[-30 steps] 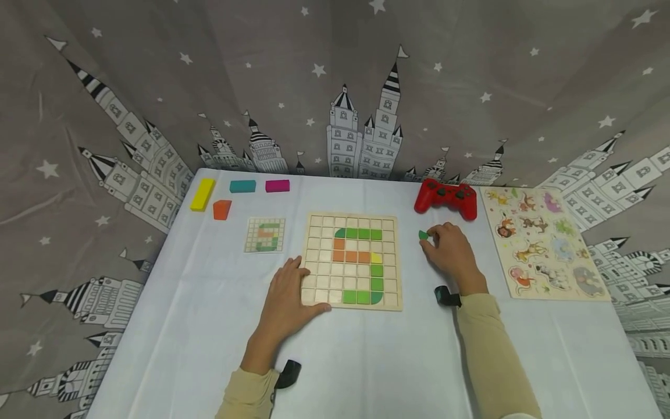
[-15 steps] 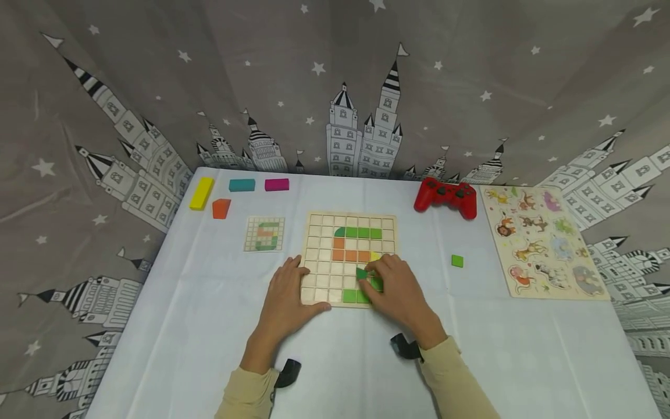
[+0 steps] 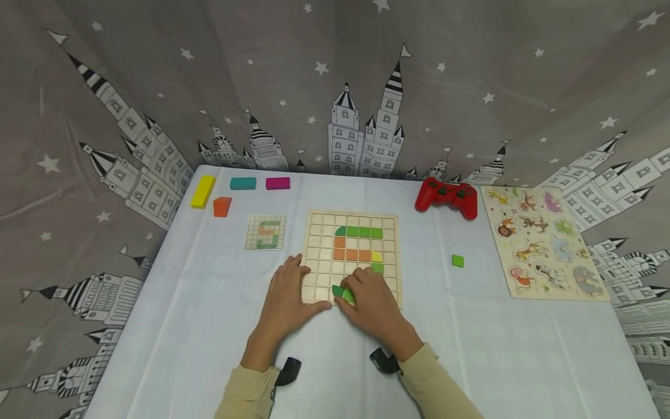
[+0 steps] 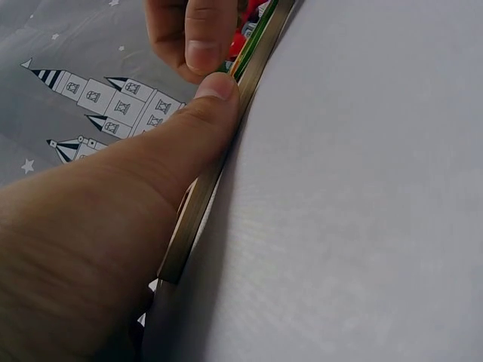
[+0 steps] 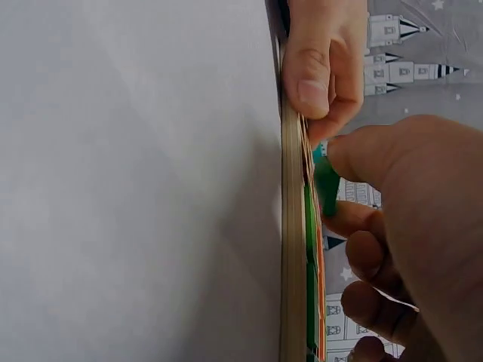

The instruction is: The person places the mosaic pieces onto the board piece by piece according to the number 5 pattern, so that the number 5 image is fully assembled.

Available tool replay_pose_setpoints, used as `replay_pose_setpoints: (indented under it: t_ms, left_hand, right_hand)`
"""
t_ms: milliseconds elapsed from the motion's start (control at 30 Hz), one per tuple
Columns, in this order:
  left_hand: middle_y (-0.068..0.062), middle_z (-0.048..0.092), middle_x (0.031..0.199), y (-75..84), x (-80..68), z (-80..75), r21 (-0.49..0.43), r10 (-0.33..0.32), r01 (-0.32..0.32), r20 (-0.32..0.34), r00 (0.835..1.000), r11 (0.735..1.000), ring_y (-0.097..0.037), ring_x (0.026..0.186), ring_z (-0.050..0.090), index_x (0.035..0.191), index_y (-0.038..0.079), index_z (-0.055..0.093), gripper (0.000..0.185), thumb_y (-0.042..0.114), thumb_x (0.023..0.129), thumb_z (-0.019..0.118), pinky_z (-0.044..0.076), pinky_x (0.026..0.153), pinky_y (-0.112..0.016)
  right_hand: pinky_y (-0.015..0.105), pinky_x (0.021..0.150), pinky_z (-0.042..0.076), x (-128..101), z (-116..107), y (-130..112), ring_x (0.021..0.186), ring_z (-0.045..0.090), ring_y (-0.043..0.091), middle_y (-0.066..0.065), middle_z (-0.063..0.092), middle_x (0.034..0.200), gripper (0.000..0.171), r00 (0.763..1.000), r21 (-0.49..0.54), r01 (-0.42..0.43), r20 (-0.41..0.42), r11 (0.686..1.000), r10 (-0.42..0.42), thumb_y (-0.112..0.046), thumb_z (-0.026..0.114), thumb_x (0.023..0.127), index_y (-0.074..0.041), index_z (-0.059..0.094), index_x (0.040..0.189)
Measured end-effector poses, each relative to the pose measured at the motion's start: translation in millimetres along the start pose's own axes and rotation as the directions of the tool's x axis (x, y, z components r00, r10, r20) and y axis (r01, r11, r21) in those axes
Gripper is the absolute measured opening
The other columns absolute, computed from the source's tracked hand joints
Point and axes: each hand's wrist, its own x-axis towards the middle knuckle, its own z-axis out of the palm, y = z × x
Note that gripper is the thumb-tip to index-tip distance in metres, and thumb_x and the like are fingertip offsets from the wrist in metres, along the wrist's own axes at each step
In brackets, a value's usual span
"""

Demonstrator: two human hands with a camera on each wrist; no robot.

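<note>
White-clothed table point(image 3: 209, 326), castle curtain behind. My left hand point(image 3: 285, 297) flat, steadying grid board point(image 3: 389, 220). Right hand point(image 3: 369, 299) pinches dark green piece point(image 3: 337, 290) over bottom row; I'd square it before pressing.

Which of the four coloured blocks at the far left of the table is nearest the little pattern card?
The orange block. It lies just beside the pattern card, nearer than the yellow, teal and pink ones.

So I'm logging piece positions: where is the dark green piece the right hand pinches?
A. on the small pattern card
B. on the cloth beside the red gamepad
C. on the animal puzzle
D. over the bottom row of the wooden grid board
D: the right hand holds the dark green piece at the bottom row of the wooden grid board, left of the light green tiles.
</note>
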Motion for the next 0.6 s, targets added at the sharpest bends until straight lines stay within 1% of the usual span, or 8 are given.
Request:
replay_pose_setpoints:
  t_ms: [100,200,400,600]
  left_hand:
    - [-0.016,0.036,0.163,-0.2,0.2,-0.3,0.007,0.004,-0.004,-0.004,1.000,1.000,-0.035,0.156,0.025,0.130,0.002,0.055,0.092,0.062,0.068,0.087,0.025,0.126,-0.056]
    - [-0.016,0.036,0.163,-0.1,0.2,-0.6,0.007,0.001,-0.001,-0.003,1.000,1.000,-0.035,0.156,0.025,0.130,0.001,0.055,0.093,0.062,0.067,0.087,0.025,0.126,-0.055]
    - [-0.016,0.036,0.163,0.3,0.8,-0.5,0.011,-0.002,0.002,0.003,1.000,1.000,-0.034,0.156,0.025,0.132,0.001,0.054,0.094,0.062,0.068,0.087,0.024,0.126,-0.055]
    - [-0.016,0.037,0.162,0.6,0.8,-0.6,0.008,0.000,0.000,-0.002,1.000,1.000,-0.034,0.156,0.025,0.130,0.001,0.055,0.093,0.062,0.068,0.087,0.025,0.126,-0.055]
  right_hand:
    - [0.034,0.081,0.049,0.4,1.1,-2.0,0.083,0.051,0.014,-0.004,0.062,0.092,0.025,1.000,0.000,-0.002,0.023,1.000,0.002,-0.040,0.073,0.092,-0.017,0.071,0.101]
    - [0.034,0.083,0.049,0.2,2.6,-3.3,0.083,0.051,0.013,-0.005,0.062,0.091,0.025,1.000,-0.010,-0.005,0.029,1.000,0.006,-0.040,0.073,0.092,-0.017,0.071,0.102]
    - [0.030,0.080,0.047,-1.2,4.9,-3.5,0.081,0.048,0.011,-0.007,0.062,0.091,0.021,1.000,-0.027,-0.016,0.011,1.000,0.016,-0.037,0.073,0.092,-0.018,0.072,0.102]
    - [0.031,0.080,0.047,-1.7,5.5,-3.3,0.082,0.050,0.012,-0.006,0.063,0.092,0.020,1.000,-0.006,-0.019,0.000,1.000,0.019,-0.035,0.074,0.092,-0.018,0.072,0.101]
